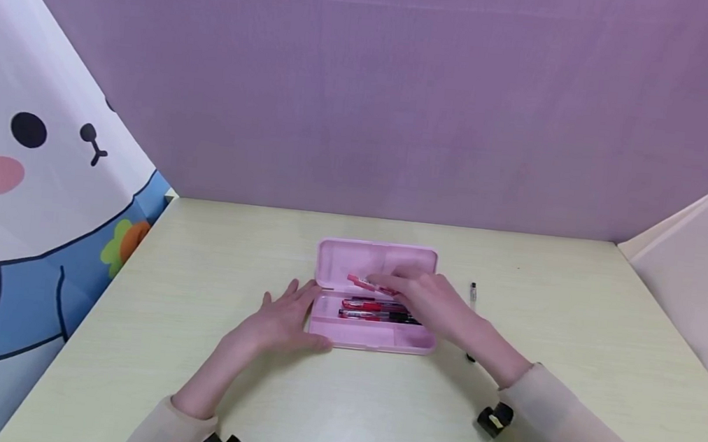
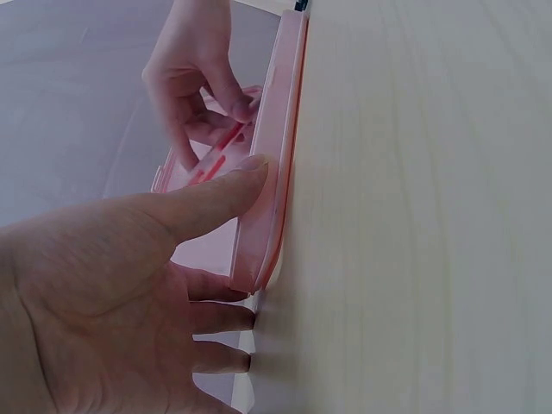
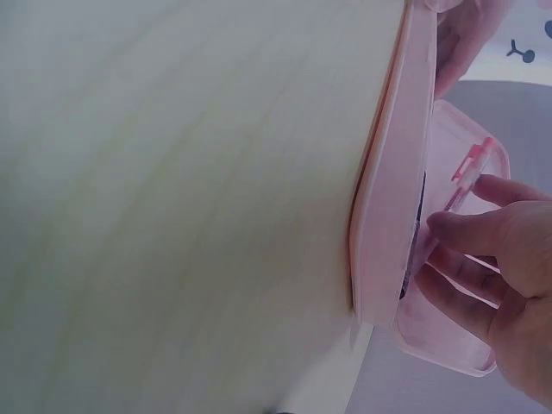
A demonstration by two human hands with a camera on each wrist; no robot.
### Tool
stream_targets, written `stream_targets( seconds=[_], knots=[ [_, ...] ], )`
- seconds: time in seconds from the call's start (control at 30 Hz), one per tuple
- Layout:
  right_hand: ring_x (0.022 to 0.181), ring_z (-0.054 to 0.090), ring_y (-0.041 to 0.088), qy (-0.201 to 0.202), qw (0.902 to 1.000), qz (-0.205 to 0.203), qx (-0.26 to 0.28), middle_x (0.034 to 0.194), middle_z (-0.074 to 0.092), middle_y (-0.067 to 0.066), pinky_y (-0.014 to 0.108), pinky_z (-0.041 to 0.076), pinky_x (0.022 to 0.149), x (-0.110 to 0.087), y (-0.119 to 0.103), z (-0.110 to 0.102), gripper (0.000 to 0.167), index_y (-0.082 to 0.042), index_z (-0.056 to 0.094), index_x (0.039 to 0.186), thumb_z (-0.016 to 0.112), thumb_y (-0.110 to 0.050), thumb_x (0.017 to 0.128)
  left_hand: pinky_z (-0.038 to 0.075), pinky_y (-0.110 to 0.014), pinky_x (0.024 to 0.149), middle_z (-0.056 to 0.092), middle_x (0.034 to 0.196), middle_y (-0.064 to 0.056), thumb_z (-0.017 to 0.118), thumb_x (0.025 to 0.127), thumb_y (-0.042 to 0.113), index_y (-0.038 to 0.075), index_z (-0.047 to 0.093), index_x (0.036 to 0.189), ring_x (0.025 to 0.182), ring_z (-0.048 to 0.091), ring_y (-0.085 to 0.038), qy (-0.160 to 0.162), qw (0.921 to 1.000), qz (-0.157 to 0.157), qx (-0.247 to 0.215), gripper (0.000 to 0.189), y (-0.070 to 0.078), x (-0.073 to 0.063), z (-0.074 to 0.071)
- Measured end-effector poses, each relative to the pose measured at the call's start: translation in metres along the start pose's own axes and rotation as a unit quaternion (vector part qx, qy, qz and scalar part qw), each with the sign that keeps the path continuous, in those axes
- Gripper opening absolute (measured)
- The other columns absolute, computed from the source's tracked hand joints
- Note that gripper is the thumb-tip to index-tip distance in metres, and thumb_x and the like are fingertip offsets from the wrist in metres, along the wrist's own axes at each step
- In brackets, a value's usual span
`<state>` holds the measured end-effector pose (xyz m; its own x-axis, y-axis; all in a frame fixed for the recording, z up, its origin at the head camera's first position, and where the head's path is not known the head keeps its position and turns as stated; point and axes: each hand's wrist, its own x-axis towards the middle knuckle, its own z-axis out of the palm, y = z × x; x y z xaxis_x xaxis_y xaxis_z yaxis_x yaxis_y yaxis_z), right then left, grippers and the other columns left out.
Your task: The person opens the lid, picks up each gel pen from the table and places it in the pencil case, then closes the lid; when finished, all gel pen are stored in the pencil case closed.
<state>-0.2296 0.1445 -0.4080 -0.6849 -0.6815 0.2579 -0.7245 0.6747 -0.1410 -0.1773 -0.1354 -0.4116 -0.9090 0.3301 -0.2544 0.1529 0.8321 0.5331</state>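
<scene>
A pink pencil case (image 1: 350,333) lies with its lid open on the table. My right hand (image 1: 432,299) is over the case and pinches a pink pen (image 1: 361,283) between thumb and fingers, as the right wrist view also shows. That pen (image 3: 473,172) slants over the case's tray, close to the lid. Under it several pens (image 1: 371,310), red and black, lie side by side in the tray. My left hand (image 1: 282,319) rests at the case's left end, its fingers spread and straight. In the left wrist view its thumb presses the case's front wall (image 2: 274,129).
To the right of the case a clear pen with black ends (image 1: 473,294) lies on the pale wooden table (image 1: 376,405), partly behind my right forearm. A purple backdrop (image 1: 401,113) stands at the table's back edge. A cartoon-printed cloth (image 1: 44,222) hangs along the left side.
</scene>
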Motion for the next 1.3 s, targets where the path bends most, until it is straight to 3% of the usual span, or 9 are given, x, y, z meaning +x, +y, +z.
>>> stream_targets(
  seconds=[0.2, 0.67, 0.93, 1.07, 1.17, 1.3],
  knots=[
    [0.074, 0.056, 0.008, -0.012, 0.9986, -0.022, -0.047, 0.096, 0.071, -0.003, 0.017, 0.043, 0.057, 0.000, -0.001, 0.001, 0.056, -0.033, 0.069, 0.134, 0.068, 0.004, 0.092, 0.009, -0.081, 0.119, 0.025, 0.172, -0.013, 0.081, 0.083, 0.046, 0.011, 0.031, 0.161, 0.159, 0.014, -0.048, -0.001, 1.0000, -0.004, -0.001, 0.099, 0.000, 0.000, 0.000],
    [0.085, 0.065, 0.012, -0.020, 0.9949, -0.042, -0.090, 0.106, 0.072, -0.001, 0.025, 0.055, 0.064, -0.003, -0.001, 0.005, 0.051, -0.028, 0.075, 0.125, 0.071, 0.006, 0.088, 0.008, -0.081, 0.119, 0.024, 0.172, -0.013, 0.081, 0.084, 0.045, 0.012, 0.030, 0.161, 0.159, 0.013, -0.049, 0.001, 1.0000, 0.001, -0.005, 0.099, 0.001, -0.001, 0.000],
    [0.096, 0.072, 0.016, -0.001, 0.9988, -0.016, -0.047, 0.113, 0.075, 0.000, 0.028, 0.058, 0.065, -0.006, -0.002, -0.003, 0.042, -0.023, 0.075, 0.125, 0.071, 0.002, 0.091, 0.008, -0.081, 0.119, 0.025, 0.172, -0.013, 0.082, 0.083, 0.045, 0.012, 0.031, 0.161, 0.159, 0.014, -0.048, 0.002, 1.0000, -0.001, -0.005, 0.099, -0.001, 0.000, 0.001],
    [0.087, 0.072, 0.015, 0.031, 0.9994, 0.016, -0.002, 0.115, 0.077, 0.002, 0.023, 0.052, 0.061, -0.012, 0.000, -0.009, 0.039, -0.021, 0.075, 0.125, 0.075, -0.003, 0.091, 0.009, -0.081, 0.119, 0.025, 0.172, -0.013, 0.081, 0.083, 0.045, 0.012, 0.031, 0.161, 0.159, 0.014, -0.048, 0.003, 1.0000, -0.002, -0.003, 0.098, 0.000, 0.000, 0.001],
    [0.077, 0.069, 0.013, 0.063, 0.9963, 0.040, 0.043, 0.113, 0.077, 0.004, 0.021, 0.050, 0.062, -0.019, 0.003, -0.014, 0.036, -0.018, 0.075, 0.125, 0.076, -0.006, 0.091, 0.009, -0.081, 0.119, 0.026, 0.172, -0.013, 0.082, 0.083, 0.045, 0.011, 0.032, 0.160, 0.159, 0.015, -0.048, 0.004, 1.0000, -0.002, -0.003, 0.098, 0.001, -0.001, 0.001],
    [0.081, 0.072, 0.014, 0.091, 0.9865, 0.081, 0.110, 0.107, 0.077, 0.006, 0.023, 0.059, 0.068, -0.030, 0.011, -0.021, 0.035, -0.012, 0.074, 0.126, 0.074, -0.002, 0.092, 0.009, -0.081, 0.119, 0.026, 0.172, -0.012, 0.082, 0.083, 0.044, 0.011, 0.032, 0.160, 0.159, 0.015, -0.047, 0.004, 1.0000, -0.003, -0.004, 0.097, 0.003, -0.001, 0.000]
  ],
)
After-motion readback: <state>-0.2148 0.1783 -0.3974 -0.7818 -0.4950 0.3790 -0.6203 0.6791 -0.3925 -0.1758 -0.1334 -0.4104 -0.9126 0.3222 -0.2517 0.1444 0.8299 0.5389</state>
